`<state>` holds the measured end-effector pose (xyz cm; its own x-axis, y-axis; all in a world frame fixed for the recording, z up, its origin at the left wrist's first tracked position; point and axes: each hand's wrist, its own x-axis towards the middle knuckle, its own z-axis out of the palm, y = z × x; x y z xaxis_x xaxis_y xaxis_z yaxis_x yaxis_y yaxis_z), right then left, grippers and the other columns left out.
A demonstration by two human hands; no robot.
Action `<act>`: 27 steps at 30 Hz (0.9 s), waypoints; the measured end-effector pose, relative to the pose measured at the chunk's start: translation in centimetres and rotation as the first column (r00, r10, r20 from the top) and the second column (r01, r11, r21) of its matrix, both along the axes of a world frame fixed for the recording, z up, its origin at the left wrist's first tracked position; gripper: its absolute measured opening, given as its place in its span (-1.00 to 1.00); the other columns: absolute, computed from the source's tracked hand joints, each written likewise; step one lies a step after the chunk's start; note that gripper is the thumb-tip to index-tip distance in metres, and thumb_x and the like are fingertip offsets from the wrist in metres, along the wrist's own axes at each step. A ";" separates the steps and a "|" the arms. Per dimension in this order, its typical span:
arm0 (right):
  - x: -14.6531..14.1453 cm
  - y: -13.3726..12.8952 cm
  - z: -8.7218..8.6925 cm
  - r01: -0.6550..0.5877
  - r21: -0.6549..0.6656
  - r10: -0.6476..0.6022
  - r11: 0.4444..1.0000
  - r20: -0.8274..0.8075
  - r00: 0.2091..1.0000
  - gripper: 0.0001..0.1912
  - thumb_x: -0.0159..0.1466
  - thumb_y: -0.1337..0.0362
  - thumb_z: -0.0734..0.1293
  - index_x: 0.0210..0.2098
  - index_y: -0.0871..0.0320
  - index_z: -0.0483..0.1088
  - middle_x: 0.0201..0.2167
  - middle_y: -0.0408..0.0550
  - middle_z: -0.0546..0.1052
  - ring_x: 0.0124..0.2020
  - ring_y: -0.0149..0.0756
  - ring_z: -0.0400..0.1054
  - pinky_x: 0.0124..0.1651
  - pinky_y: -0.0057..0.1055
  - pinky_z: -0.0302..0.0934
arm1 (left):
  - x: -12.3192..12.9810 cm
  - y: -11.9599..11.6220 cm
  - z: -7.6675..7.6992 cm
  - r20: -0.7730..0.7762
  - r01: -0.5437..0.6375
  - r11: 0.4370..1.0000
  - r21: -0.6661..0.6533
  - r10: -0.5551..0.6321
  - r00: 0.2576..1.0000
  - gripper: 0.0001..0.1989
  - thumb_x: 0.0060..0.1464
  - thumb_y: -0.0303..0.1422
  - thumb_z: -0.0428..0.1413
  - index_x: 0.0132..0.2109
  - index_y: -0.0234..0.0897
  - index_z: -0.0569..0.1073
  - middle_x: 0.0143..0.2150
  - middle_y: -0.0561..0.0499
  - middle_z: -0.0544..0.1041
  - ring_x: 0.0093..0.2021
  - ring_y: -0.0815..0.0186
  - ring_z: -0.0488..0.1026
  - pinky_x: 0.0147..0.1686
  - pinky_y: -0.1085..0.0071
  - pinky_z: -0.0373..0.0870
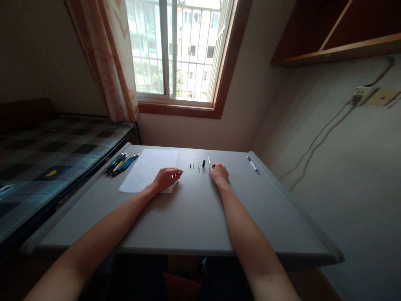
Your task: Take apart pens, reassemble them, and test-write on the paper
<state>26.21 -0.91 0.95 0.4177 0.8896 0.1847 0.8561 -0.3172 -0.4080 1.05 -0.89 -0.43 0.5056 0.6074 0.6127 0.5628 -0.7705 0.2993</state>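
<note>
The thin pen tube (209,159) is at the fingertips of the right hand (219,172), near a black piece (203,163); I can't see if they pinch it. The left hand (166,179) is loose, empty. The tube looks light, stiff: pinch its middle.

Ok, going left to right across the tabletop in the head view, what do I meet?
Pen bundle, left hand, small dark piece, thin stick, short black cylinder, right hand, lone pen.
</note>
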 end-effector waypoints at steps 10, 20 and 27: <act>0.8 1.1 -0.7 0.080 0.088 -0.066 0.993 -0.151 0.986 -0.68 0.22 0.28 0.15 -0.18 0.21 0.46 -0.24 0.14 0.53 -0.19 -0.20 0.41 -0.20 -0.45 0.18 | -0.1 0.2 -0.3 0.006 -0.008 1.000 -0.006 0.008 1.000 -0.81 0.06 -0.40 0.03 -0.24 -0.22 0.53 -0.43 0.07 0.55 -0.52 0.46 0.40 -0.45 0.55 0.29; 3.1 1.3 -1.0 0.017 0.187 0.048 0.982 -0.333 0.942 -0.62 0.21 0.17 0.11 -0.60 0.19 0.37 -0.57 -0.01 0.48 -0.50 -0.32 0.31 -0.43 -0.49 0.06 | 0.1 -0.1 -0.1 -0.057 -0.105 0.994 -0.034 0.103 0.993 -0.77 0.10 -0.31 0.00 -0.24 -0.19 0.55 -0.62 0.12 0.40 -0.61 0.47 0.29 -0.50 0.53 0.16; 3.9 0.4 -1.9 -0.008 0.473 0.329 0.881 -0.601 0.729 -0.56 0.10 -0.03 0.16 -0.74 0.12 0.09 -0.78 -0.25 0.13 -0.70 -0.49 -0.04 -0.59 -0.50 -0.10 | 0.2 -0.2 -0.2 -0.081 -0.140 0.989 -0.040 0.136 0.987 -0.76 0.10 -0.28 -0.01 -0.27 -0.18 0.55 -0.70 0.16 0.27 -0.66 0.48 0.20 -0.52 0.52 0.10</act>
<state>30.10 -0.56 -0.93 0.4238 0.8585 0.2886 0.3472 0.1404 -0.9272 1.21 -1.10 -0.59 0.4603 0.7011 0.5446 0.6856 -0.6704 0.2837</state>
